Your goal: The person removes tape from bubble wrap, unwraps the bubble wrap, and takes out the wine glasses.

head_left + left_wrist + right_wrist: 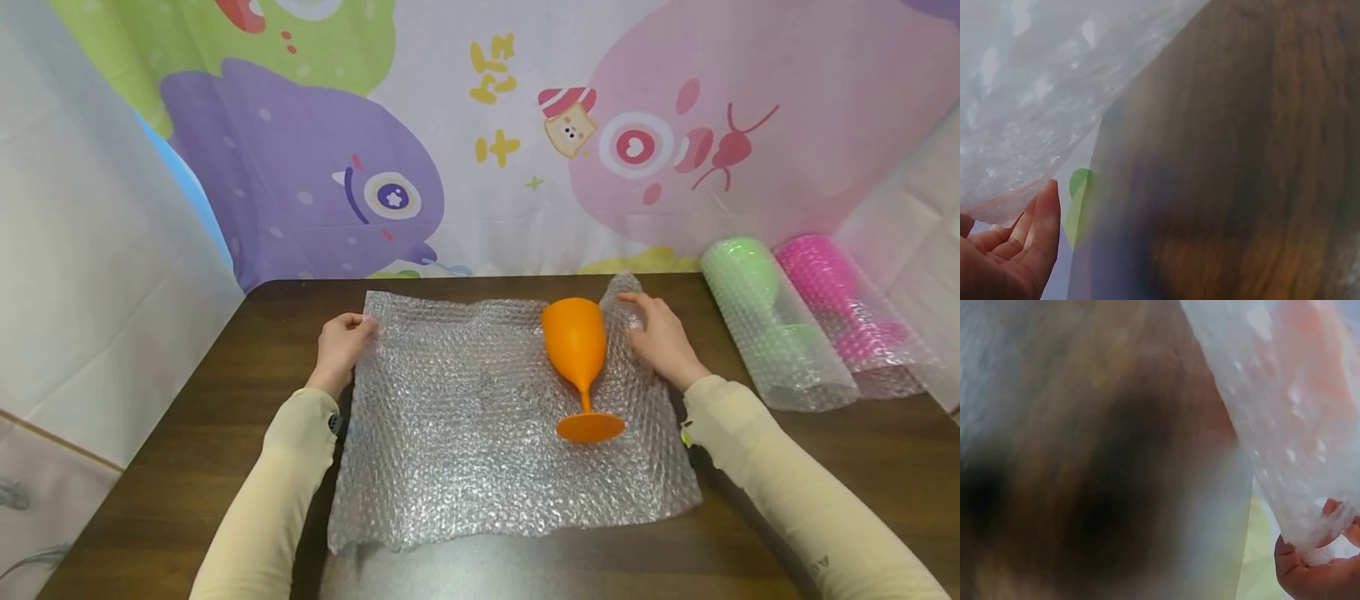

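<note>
A sheet of bubble wrap (450, 433) is spread over the table. On its right half lies an orange goblet (576, 337), its bowl toward the back and its round foot toward the front. My left hand (341, 350) pinches the sheet's far left corner; in the left wrist view the fingers (1047, 219) meet the film's edge from below. At the far right corner, my right hand (663, 342) grips the wrap, which is raised there beside the goblet. Thumb and fingers close on crumpled film (1319, 550) in the right wrist view. Neither hand touches the goblet.
Two wrapped goblets, one green (776, 325) and one pink (847, 308), lie side by side at the table's right. A cartoon-printed curtain (495, 208) hangs behind the dark wooden table (187, 425). Pale walls (97, 208) flank it.
</note>
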### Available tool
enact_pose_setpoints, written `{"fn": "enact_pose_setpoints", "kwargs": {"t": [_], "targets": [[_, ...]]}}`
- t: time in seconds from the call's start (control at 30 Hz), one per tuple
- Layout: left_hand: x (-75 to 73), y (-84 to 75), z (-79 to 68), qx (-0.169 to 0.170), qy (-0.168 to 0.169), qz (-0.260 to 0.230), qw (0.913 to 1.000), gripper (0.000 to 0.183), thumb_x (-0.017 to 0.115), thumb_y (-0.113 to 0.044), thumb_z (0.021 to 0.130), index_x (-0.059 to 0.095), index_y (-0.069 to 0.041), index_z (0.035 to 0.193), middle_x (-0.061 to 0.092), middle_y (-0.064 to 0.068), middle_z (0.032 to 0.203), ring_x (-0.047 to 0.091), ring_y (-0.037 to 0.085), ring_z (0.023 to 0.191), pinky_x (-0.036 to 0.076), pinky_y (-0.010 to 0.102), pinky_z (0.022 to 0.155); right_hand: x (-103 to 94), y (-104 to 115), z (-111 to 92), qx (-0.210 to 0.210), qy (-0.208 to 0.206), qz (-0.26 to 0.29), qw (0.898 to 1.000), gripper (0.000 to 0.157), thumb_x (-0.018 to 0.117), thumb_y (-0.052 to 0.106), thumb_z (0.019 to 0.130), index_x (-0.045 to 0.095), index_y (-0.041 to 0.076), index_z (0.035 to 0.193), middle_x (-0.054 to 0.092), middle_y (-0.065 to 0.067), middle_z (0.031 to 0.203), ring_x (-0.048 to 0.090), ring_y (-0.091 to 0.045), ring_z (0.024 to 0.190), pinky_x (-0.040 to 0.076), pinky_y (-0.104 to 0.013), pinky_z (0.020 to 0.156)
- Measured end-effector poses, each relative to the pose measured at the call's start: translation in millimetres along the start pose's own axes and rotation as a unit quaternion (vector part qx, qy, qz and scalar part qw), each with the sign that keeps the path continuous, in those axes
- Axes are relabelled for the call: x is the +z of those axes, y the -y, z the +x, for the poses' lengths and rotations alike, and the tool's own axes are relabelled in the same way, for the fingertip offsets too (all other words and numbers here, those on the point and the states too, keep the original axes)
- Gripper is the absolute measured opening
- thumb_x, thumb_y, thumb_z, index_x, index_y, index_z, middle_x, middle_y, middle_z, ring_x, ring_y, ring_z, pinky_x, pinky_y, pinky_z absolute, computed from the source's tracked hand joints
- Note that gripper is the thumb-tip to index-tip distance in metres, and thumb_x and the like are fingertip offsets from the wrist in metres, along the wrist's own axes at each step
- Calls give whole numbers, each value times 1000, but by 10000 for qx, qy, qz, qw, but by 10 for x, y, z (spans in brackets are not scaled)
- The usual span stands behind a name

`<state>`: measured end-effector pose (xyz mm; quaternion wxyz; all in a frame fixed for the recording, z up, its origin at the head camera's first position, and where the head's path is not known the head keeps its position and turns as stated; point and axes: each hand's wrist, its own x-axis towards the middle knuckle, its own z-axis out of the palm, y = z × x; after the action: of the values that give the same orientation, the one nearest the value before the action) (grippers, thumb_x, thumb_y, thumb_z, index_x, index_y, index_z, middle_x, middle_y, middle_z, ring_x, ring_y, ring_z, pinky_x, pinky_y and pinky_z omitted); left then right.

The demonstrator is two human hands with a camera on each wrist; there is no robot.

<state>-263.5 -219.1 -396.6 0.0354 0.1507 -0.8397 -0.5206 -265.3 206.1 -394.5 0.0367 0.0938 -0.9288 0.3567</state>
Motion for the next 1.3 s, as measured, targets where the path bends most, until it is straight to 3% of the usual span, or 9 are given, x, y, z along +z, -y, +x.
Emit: {"fn": "enact_pose_setpoints", "kwargs": {"t": [0.13,0.27,0.37,0.47,0.53,0.6,0.67,0.83,1.3], "targets": [[13,29,48,-14,48,6,10000,35,49,-23,92,54,3,114,57,15,103,55,15,82,50,24,67,-7,-33,-1,170,105,4,9998,62,40,-6,78,36,7,138,35,-25,139,45,-36,94,37,-42,74],[27,54,96,-9,81,-60,9999,34,49,-22,91,54,4,114,57,14,102,55,12,79,50,22,65,-7,-56,0,404,129,-3,9991,61,40,-3,80,33,7,140,34,-23,140,48,-36,98,38,-42,76],[31,71,115,-14,113,-118,9999,34,49,-21,91,54,4,114,57,15,102,55,11,78,50,22,65,-6,-66,10,581,161,9,9982,59,40,0,82,31,5,140,37,-25,138,53,-34,85,42,-40,68],[26,90,120,-32,121,-85,9999,35,50,-21,91,54,4,114,57,15,103,55,12,80,50,23,67,0,-81,27,740,206,-30,9970,56,41,4,86,28,1,140,37,-28,136,50,-33,73,43,-41,67],[23,100,124,-47,146,-61,9999,35,50,-22,91,54,4,115,57,16,105,55,14,84,50,26,70,1,-98,40,829,239,-68,9962,55,41,6,87,26,-3,140,35,-30,136,54,-39,89,44,-47,78],[23,102,128,-84,163,-81,9998,36,50,-22,91,54,4,115,56,16,108,54,17,88,48,28,74,4,-113,49,884,266,-109,9957,56,41,7,88,24,-7,139,32,-32,137,43,-45,114,37,-52,93],[24,104,137,-156,185,-132,9996,36,50,-22,91,53,4,116,54,17,111,53,20,93,47,32,80,9,-125,56,931,297,-100,9952,56,40,8,88,23,-8,139,31,-32,138,31,-47,124,32,-55,98],[17,100,155,-222,206,-132,9995,37,51,-22,91,54,4,116,53,17,113,50,23,98,44,34,83,21,-140,58,873,309,-112,9956,55,37,8,88,23,-9,138,30,-32,138,30,-47,125,30,-55,100],[-52,123,166,26,212,484,9986,34,55,-24,90,59,3,110,56,13,104,48,15,80,41,22,64,59,-241,57,1019,533,-215,9931,55,38,7,89,21,-12,138,30,-35,136,31,-49,123,30,-55,99]]}}
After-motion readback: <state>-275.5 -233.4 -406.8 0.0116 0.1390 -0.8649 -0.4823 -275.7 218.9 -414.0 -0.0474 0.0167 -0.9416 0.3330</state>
